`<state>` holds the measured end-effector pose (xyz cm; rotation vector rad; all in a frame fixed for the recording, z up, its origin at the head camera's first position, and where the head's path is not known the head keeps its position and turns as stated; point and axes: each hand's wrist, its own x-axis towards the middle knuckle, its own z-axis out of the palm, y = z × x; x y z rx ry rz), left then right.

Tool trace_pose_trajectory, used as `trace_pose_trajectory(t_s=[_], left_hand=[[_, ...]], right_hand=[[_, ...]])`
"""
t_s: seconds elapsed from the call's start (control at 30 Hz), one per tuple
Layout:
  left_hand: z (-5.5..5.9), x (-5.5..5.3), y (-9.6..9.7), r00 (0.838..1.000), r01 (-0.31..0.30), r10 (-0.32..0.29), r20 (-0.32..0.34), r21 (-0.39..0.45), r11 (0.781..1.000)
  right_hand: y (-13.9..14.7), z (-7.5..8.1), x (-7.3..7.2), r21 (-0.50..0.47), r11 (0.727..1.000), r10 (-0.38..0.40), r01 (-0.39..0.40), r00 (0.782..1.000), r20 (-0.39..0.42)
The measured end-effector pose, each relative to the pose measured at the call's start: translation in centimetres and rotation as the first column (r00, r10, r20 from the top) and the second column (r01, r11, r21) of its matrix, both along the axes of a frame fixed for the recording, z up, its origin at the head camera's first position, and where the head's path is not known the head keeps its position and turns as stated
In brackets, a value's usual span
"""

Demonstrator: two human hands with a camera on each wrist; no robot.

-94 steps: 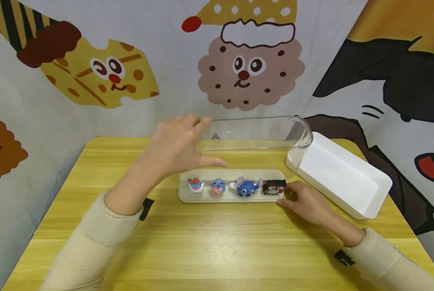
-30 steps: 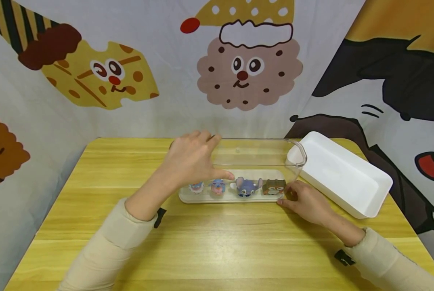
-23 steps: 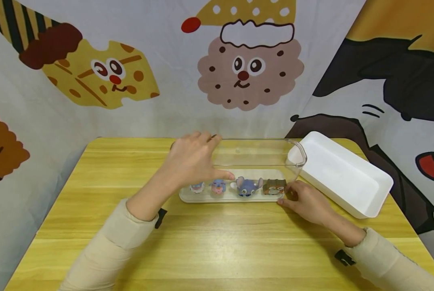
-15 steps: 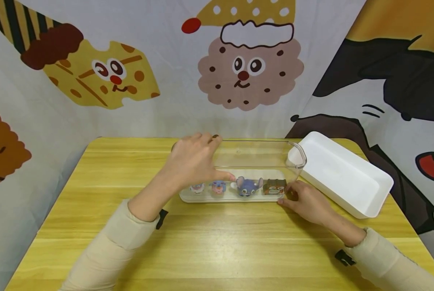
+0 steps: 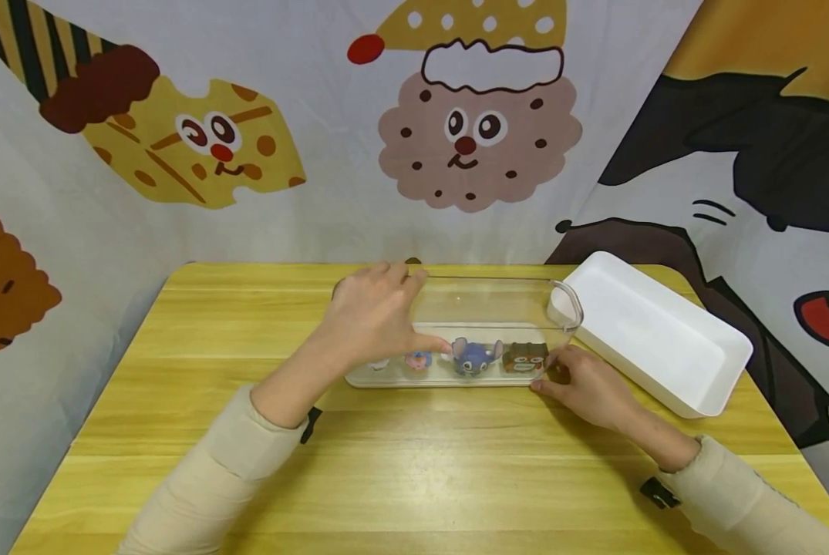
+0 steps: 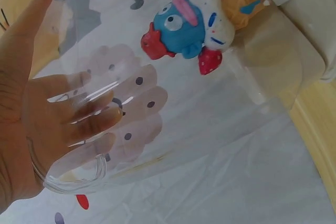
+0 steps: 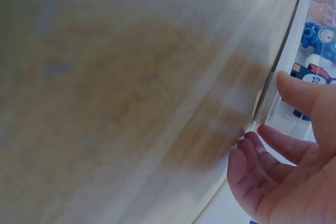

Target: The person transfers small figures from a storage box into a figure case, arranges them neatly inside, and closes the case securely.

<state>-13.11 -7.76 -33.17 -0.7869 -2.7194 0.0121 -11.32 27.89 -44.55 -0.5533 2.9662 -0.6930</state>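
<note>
In the head view my left hand grips a long clear plastic cover across its width, thumb in front and fingers behind. The cover is over a long, low white base, enclosing a row of small figurines. A blue big-eared figurine and a dark brown block figurine show through it; a pink-and-blue one is partly behind my thumb. In the left wrist view a blue-faced figurine with a strawberry is near the cover's wall. My right hand holds the base's right end between thumb and fingers.
A white rectangular bin stands at an angle on the right, close behind my right hand. The wooden table ends at a cartoon-printed cloth at the back.
My left hand has brought the clear cover down and toward me, from raised behind the base to over the figurines. The right hand stays at the base's end.
</note>
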Motion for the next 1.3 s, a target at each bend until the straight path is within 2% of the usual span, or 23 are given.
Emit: trace_pose_trajectory(t_s=[0.37, 0.67, 1.0, 1.3], left_hand=[[-1.0, 0.0, 0.0, 0.998, 0.018, -0.019, -0.061, -0.014, 1.000], [-1.4, 0.1, 0.0, 0.998, 0.014, -0.015, -0.053, -0.009, 1.000], [-2.1, 0.1, 0.0, 0.997, 0.013, -0.015, -0.081, -0.015, 1.000], [-3.0, 0.2, -0.1, 0.990, 0.052, -0.048, -0.135, 0.022, 0.998]], right_hand=[[0.0, -0.1, -0.1, 0.008, 1.000, 0.002, -0.002, 1.000, -0.001], [0.1, -0.1, -0.1, -0.001, 1.000, 0.011, -0.011, 1.000, 0.001], [0.1, -0.1, -0.2, 0.003, 1.000, 0.022, -0.022, 1.000, -0.011], [0.1, -0.1, -0.1, 0.010, 1.000, 0.022, -0.022, 1.000, -0.018]])
